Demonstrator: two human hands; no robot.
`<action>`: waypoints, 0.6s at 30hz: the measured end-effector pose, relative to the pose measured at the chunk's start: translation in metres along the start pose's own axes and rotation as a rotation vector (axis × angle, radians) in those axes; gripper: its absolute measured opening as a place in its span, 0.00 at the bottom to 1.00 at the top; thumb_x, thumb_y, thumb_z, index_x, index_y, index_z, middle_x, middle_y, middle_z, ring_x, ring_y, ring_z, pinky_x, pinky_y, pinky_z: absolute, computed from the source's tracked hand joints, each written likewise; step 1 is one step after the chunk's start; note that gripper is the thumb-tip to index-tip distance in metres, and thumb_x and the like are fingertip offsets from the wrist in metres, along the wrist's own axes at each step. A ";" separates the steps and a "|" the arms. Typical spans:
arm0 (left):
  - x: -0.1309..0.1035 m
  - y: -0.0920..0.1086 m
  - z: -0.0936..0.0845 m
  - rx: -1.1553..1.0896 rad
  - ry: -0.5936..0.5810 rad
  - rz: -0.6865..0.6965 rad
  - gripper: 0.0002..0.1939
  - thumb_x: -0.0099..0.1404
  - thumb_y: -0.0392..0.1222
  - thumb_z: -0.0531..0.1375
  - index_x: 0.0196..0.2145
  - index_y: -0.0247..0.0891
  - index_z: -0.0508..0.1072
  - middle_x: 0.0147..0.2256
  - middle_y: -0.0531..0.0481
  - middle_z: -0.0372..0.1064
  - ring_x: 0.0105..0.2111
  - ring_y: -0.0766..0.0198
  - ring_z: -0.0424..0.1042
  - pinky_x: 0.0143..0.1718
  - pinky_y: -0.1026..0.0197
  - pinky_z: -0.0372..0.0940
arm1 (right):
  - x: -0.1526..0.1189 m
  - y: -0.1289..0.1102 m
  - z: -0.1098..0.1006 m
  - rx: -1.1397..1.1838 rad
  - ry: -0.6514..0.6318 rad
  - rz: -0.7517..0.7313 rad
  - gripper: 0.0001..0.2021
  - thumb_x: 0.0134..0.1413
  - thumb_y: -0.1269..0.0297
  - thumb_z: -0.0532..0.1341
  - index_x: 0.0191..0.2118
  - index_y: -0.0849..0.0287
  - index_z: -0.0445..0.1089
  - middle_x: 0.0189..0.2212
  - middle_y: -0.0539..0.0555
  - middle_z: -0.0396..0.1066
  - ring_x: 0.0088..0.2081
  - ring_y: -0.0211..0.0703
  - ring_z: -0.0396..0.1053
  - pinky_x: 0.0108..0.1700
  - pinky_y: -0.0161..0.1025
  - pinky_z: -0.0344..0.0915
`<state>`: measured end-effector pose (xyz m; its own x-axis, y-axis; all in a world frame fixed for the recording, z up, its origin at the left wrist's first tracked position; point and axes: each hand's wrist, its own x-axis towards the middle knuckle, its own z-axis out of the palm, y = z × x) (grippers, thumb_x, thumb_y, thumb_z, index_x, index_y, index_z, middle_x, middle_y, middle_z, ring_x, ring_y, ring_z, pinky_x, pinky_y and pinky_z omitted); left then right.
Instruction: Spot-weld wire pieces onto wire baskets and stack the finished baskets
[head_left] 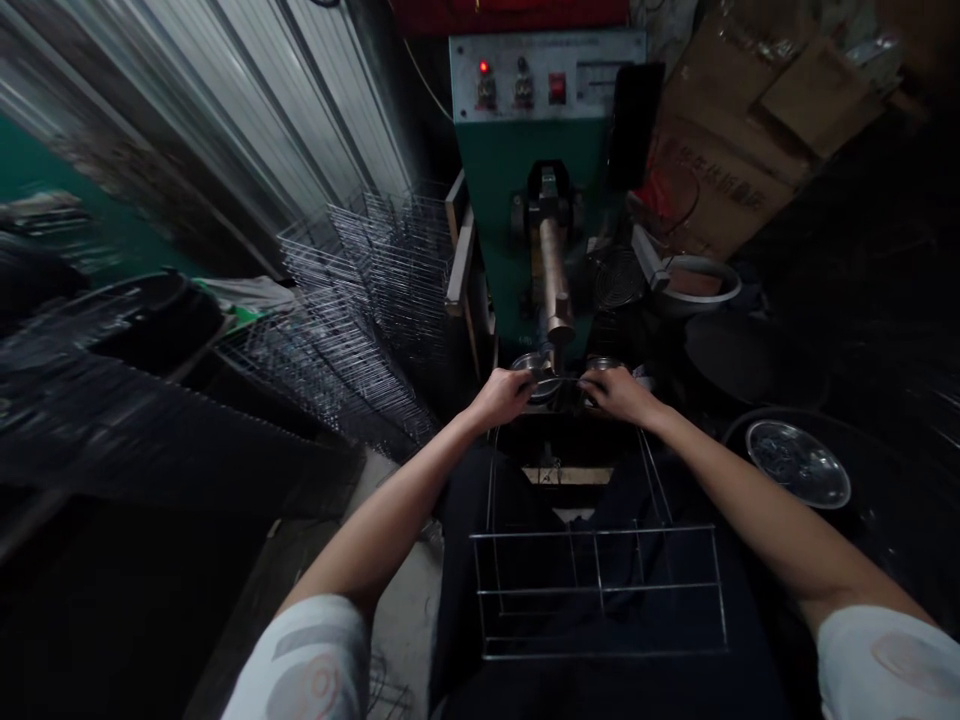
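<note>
A thin wire rack (pixel 600 588) lies across the lap, its long side wires running forward to my hands. My left hand (pixel 508 396) pinches the rack's far end left of the machine's lower tip. On the other side, my right hand (pixel 616 392) grips it too, fingers closed. A thin wire spans between the hands, just under the upper electrode arm (pixel 556 290) of a green welding machine (pixel 499 165). Shallow metal bowls (pixel 528 362) sit right behind the fingers; their contents are too dark to make out.
Stacked wire racks (pixel 352 345) stand to the left beside a metal bar (pixel 460 262). To the right are a round dish of small metal pieces (pixel 798 464), a grey basin (pixel 731 290) and cardboard boxes (pixel 720 170). A red lamp (pixel 484 67) glows on the control panel (pixel 540 100).
</note>
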<state>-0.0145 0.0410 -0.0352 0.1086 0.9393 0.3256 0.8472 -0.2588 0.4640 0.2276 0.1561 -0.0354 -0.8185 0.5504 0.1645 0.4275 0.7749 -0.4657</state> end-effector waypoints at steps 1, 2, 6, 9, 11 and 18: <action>0.001 0.000 0.000 0.000 -0.003 -0.003 0.12 0.68 0.36 0.58 0.27 0.34 0.74 0.20 0.56 0.64 0.21 0.70 0.60 0.26 0.66 0.52 | 0.001 0.001 0.000 0.010 0.003 -0.004 0.10 0.68 0.69 0.58 0.39 0.59 0.78 0.35 0.56 0.79 0.39 0.47 0.75 0.42 0.36 0.63; 0.001 0.000 -0.001 -0.001 -0.005 -0.005 0.12 0.68 0.36 0.58 0.27 0.35 0.74 0.20 0.55 0.64 0.21 0.70 0.60 0.26 0.66 0.53 | 0.001 0.002 0.000 0.017 0.005 -0.008 0.10 0.68 0.69 0.58 0.38 0.59 0.78 0.34 0.56 0.78 0.38 0.47 0.75 0.42 0.36 0.63; 0.004 0.000 -0.004 0.006 -0.011 -0.009 0.10 0.68 0.35 0.58 0.29 0.35 0.76 0.21 0.54 0.67 0.22 0.68 0.64 0.28 0.66 0.56 | 0.004 0.004 0.000 0.016 0.010 -0.019 0.10 0.68 0.67 0.58 0.39 0.58 0.78 0.34 0.55 0.78 0.37 0.47 0.75 0.41 0.37 0.63; 0.006 0.000 -0.005 0.016 -0.017 -0.010 0.09 0.67 0.34 0.58 0.30 0.35 0.76 0.22 0.52 0.69 0.24 0.67 0.67 0.29 0.66 0.57 | 0.005 0.004 -0.001 0.015 0.008 -0.019 0.10 0.69 0.66 0.57 0.40 0.57 0.78 0.36 0.55 0.79 0.38 0.47 0.75 0.42 0.36 0.64; 0.007 0.000 -0.005 0.023 -0.022 -0.008 0.09 0.67 0.34 0.58 0.32 0.35 0.77 0.23 0.52 0.70 0.24 0.66 0.68 0.29 0.66 0.58 | 0.006 0.003 -0.001 0.023 0.010 -0.020 0.10 0.69 0.66 0.57 0.41 0.57 0.78 0.37 0.55 0.79 0.39 0.47 0.76 0.42 0.36 0.64; 0.007 -0.003 -0.004 0.063 -0.032 -0.001 0.09 0.69 0.35 0.58 0.30 0.35 0.75 0.24 0.50 0.71 0.25 0.64 0.70 0.29 0.65 0.56 | 0.008 0.007 0.002 0.031 0.025 -0.025 0.09 0.69 0.67 0.59 0.40 0.57 0.78 0.37 0.55 0.79 0.39 0.47 0.76 0.44 0.36 0.64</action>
<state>-0.0180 0.0476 -0.0309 0.1234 0.9464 0.2985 0.8783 -0.2442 0.4111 0.2226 0.1651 -0.0392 -0.8186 0.5392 0.1979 0.3950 0.7786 -0.4875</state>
